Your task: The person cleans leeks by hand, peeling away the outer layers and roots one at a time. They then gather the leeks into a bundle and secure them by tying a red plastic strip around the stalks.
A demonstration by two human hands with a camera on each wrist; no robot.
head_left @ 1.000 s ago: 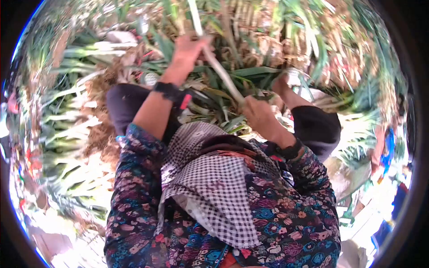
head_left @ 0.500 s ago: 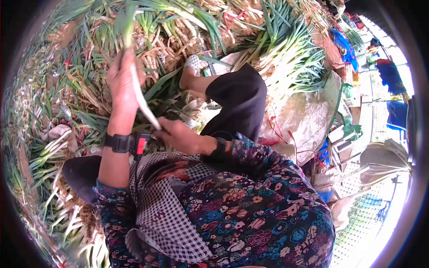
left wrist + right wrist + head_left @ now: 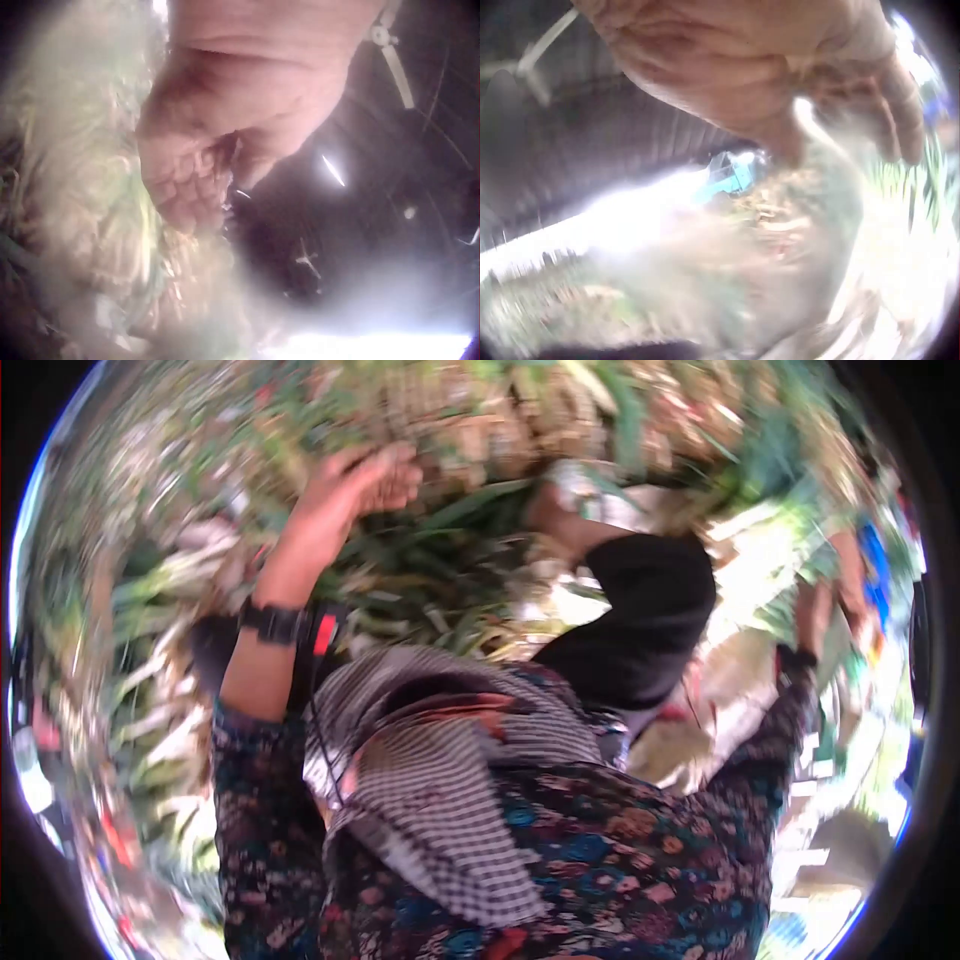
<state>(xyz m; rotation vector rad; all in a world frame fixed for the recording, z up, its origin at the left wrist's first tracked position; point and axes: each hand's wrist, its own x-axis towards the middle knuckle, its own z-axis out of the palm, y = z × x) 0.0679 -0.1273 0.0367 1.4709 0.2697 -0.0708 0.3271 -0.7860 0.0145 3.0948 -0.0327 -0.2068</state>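
My left hand [image 3: 360, 490] is raised over loose green leaves [image 3: 440, 570], its fingers loosely bent and holding nothing. The left wrist view also shows that hand [image 3: 240, 97] empty. Far out to the right, my right hand [image 3: 815, 610] is beside a pile of green onions [image 3: 765, 555], blurred. In the right wrist view a white stalk [image 3: 829, 139] runs out from between the thumb and fingers of my right hand [image 3: 780, 67], with the bright onion pile [image 3: 900, 247] just below. Where the stalk ends is hidden in glare.
More onions with brown roots [image 3: 570, 410] lie across the top of the head view. A bent leg in dark trousers [image 3: 640, 610] lies between my arms. Pale sheeting [image 3: 690, 750] and a blue thing [image 3: 876, 565] are at the right.
My left hand has let go of the long white stalk. The right hand has swung away from the left, out to the pile on the right. The head view has also turned.
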